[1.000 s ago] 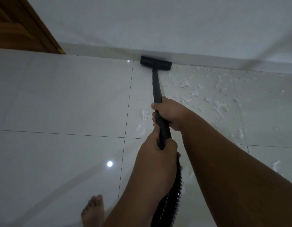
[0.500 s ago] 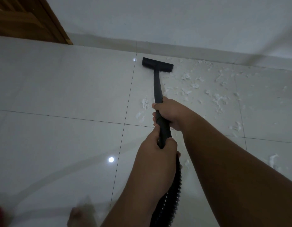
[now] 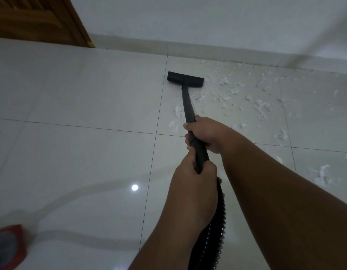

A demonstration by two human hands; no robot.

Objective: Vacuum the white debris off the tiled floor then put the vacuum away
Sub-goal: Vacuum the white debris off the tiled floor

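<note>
Shiny floor tiles [image 3: 71, 156] hold white bits [image 3: 260, 106] right of the vacuum head [image 3: 185, 79]. Both hands, left hand [image 3: 194, 189] and right hand [image 3: 206, 133], squeeze the pole [image 3: 188, 109]. Next, slide the head right over them.

Red object [image 3: 8, 245] (blurred) cut off at lower left; ribbed hose [image 3: 211, 236] behind left forearm.

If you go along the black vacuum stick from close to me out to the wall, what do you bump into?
Ribbed hose → left hand → right hand → black wand → floor nozzle → wall skirting.
</note>
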